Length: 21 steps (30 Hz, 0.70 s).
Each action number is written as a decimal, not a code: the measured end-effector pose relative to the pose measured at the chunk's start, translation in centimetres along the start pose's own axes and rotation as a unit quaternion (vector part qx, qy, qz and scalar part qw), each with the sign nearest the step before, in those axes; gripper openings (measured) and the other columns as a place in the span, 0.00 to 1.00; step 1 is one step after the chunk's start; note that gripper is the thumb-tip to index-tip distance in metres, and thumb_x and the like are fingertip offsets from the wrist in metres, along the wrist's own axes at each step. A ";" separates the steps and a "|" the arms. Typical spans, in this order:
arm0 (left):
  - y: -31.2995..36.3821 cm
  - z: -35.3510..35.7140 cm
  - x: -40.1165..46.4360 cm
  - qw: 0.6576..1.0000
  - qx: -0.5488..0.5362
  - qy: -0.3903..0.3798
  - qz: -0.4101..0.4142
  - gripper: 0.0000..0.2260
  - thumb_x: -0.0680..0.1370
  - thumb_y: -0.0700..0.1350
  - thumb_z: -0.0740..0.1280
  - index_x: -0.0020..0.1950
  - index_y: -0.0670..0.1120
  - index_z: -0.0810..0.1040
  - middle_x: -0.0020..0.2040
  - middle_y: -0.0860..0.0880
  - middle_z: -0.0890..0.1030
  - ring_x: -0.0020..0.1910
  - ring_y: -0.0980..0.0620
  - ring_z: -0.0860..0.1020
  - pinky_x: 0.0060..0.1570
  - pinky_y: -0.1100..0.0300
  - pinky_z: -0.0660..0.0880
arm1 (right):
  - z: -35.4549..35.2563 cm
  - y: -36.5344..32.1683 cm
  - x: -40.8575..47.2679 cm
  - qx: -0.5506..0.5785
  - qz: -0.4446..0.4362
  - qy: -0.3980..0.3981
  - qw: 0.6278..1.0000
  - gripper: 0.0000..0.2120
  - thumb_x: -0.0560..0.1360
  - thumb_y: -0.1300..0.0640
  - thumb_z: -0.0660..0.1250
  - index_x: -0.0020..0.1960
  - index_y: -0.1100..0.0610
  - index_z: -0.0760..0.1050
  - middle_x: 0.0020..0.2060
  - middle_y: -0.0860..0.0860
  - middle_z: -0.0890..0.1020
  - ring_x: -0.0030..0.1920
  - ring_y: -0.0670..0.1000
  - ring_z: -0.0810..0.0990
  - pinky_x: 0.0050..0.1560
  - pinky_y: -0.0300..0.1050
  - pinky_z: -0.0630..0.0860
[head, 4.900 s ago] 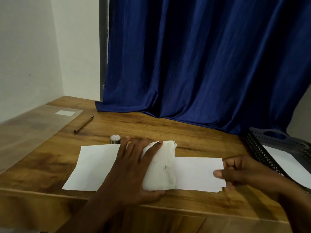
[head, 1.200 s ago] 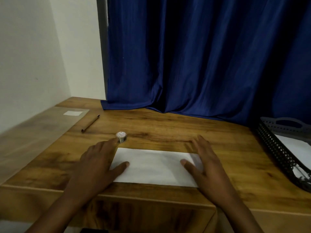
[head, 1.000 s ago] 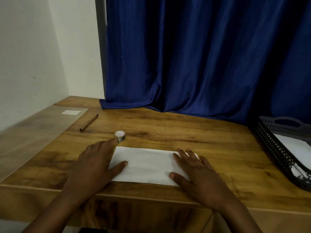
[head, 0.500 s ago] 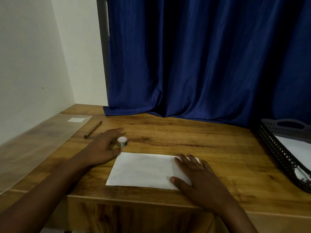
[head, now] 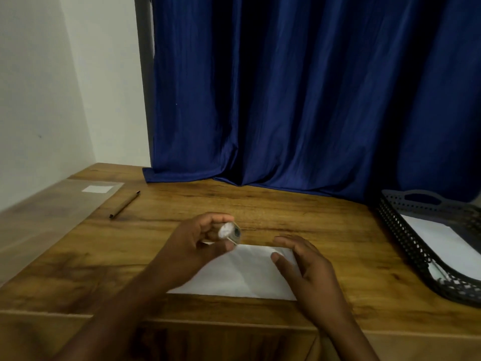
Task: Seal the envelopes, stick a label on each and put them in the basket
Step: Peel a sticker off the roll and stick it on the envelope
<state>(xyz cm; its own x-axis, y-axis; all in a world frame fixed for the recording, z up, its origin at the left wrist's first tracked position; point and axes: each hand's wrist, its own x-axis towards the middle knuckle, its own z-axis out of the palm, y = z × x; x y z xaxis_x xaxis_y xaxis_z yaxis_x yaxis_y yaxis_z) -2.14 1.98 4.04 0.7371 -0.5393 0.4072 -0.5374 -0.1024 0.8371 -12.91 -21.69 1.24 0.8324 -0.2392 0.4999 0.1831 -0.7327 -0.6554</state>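
- Two hands work over one envelope [head: 242, 276] lying flat near the surface [head: 299, 220] front edge.
- Left hand [head: 190, 246] pinches a small roll [head: 229, 231] above the envelope's ten o'clock corner, likely for sealing.
- Right hand [head: 304, 264], fingers relaxed, rests at its three o'clock end, steadying it.
- Basket [head: 406, 230] at three o'clock is cut off; papers inside are unclear.
- Roll is blurred; tape or labels, I cannot tell.

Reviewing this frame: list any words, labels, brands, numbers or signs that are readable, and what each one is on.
None can be read.
Small roll held in the left hand: marks on its end face, too blurred to read.
Envelope under the right hand: shows blank.
White label on the clear sheet: no print visible.
Paper in the basket: no print visible.
Pen: no marking legible.
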 end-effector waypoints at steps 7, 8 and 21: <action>-1.8 2.4 -1.5 0.999 0.023 -0.027 -0.027 0.21 0.76 0.41 0.75 0.63 0.63 0.79 0.60 0.61 0.82 0.60 0.58 0.80 0.59 0.61 0.78 | 0.0 -1.0 -0.7 0.070 0.024 0.043 0.996 0.06 0.76 0.47 0.69 0.52 0.40 0.83 0.51 0.34 0.83 0.55 0.36 0.80 0.52 0.37 0.75; -1.8 2.4 -1.5 0.999 0.025 -0.030 -0.026 0.22 0.76 0.40 0.74 0.63 0.64 0.78 0.61 0.61 0.82 0.60 0.58 0.80 0.59 0.62 0.78 | 0.4 -1.3 -0.7 0.091 0.035 0.043 0.994 0.05 0.76 0.47 0.69 0.50 0.40 0.83 0.50 0.34 0.84 0.54 0.36 0.81 0.52 0.37 0.75; -1.7 2.5 -2.1 0.998 0.020 -0.057 -0.028 0.27 0.79 0.35 0.70 0.73 0.58 0.72 0.64 0.60 0.80 0.65 0.60 0.78 0.64 0.60 0.76 | 3.6 -2.6 -0.8 0.168 0.058 -0.029 0.984 0.15 0.77 0.61 0.72 0.56 0.43 0.85 0.51 0.39 0.86 0.53 0.42 0.84 0.55 0.49 0.81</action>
<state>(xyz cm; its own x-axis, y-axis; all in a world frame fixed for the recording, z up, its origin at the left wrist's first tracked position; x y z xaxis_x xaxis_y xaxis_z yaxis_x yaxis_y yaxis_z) -3.77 1.20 0.88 0.7161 -0.6237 0.3133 -0.5141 -0.1677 0.8412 -12.22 -17.30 0.52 0.8845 -0.2643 0.3844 0.2403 -0.4482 -0.8610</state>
